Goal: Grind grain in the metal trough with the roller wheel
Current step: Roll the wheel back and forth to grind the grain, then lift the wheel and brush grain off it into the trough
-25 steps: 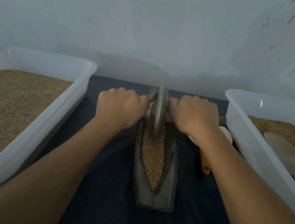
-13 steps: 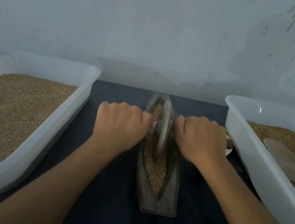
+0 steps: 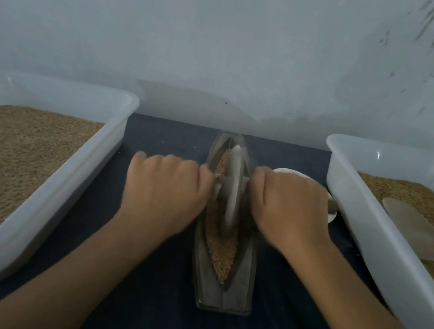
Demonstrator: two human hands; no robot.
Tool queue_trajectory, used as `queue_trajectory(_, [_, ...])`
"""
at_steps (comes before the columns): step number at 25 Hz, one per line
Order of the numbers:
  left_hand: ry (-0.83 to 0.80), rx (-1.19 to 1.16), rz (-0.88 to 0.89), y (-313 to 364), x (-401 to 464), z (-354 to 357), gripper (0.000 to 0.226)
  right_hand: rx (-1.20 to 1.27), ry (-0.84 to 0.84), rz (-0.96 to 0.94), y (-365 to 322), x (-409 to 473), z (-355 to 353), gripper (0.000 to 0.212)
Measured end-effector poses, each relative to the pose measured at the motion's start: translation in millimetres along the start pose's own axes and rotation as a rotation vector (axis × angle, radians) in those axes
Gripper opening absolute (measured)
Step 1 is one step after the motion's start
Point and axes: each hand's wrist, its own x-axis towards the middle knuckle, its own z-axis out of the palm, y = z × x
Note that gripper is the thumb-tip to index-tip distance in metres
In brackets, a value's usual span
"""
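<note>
1. Step: mid-grind. Grey metal roller wheel [image 3: 229, 192] stands upright in the narrow boat-shaped metal trough [image 3: 220, 294], about mid-length, at the middle of the dark surface [image 3: 145, 310].
2. Left hand [image 3: 164, 190] in a closed grip on the wheel's left axle handle; right hand [image 3: 289, 208] gripping the right one.
3. Next likely: roll the wheel along the brown grain [image 3: 221, 254], pressing evenly, keeping it in the groove.
4. Left white plastic tub [image 3: 68, 185], left edge: fine tan grain. Right white plastic tub [image 3: 370, 236], right edge: grain plus a pale scoop [image 3: 412, 228]. Small white dish [image 3: 292, 173] behind right hand, contents hidden.
</note>
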Motion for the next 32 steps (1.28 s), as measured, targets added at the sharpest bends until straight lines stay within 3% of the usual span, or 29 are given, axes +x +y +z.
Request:
queue_trajectory(3, [0.043,0.054,-0.065,5,-31,-11,0.047,0.033,0.066,-0.06,-1,-35,-13,0.051])
queue_trajectory(7, [-0.065,0.123,0.038,0,-17,-11,0.035,-0.024,0.049,-0.061,-2,-15,-9,0.056])
queue_trajectory(9, [-0.112,0.057,-0.026,-4,17,0,0.033,-0.032,-0.027,-0.018,5,16,7,0.058])
queue_trajectory(12, [-0.161,-0.108,-0.251,-8,83,16,0.046,-0.006,-0.256,0.034,17,64,22,0.035])
queue_trajectory(14, [-0.221,-0.125,-0.262,-8,103,21,0.048,0.028,-0.3,0.044,21,79,26,0.033])
queue_trajectory(17, [-0.176,-0.085,-0.223,-12,89,20,0.055,-0.103,-0.177,-0.02,17,68,27,0.032])
queue_trajectory(18, [-0.101,-0.034,-0.163,-11,75,21,0.058,-0.112,-0.093,-0.012,14,57,27,0.043])
queue_trajectory(21, [0.056,-0.026,-0.108,-4,28,16,0.059,0.045,0.042,0.003,5,17,12,0.057])
queue_trajectory(24, [0.094,-0.184,-0.211,0,16,9,0.059,-0.043,0.098,-0.089,4,2,-11,0.039])
queue_trajectory(28, [0.176,-0.175,-0.27,3,16,14,0.061,0.044,0.523,-0.081,15,-36,-36,0.016])
queue_trajectory(30, [0.195,-0.163,-0.28,4,18,19,0.062,0.097,0.462,-0.062,29,-63,-29,0.025])
queue_trajectory(32, [0.231,-0.143,-0.28,3,20,20,0.063,0.057,0.172,0.131,41,-77,-16,0.029])
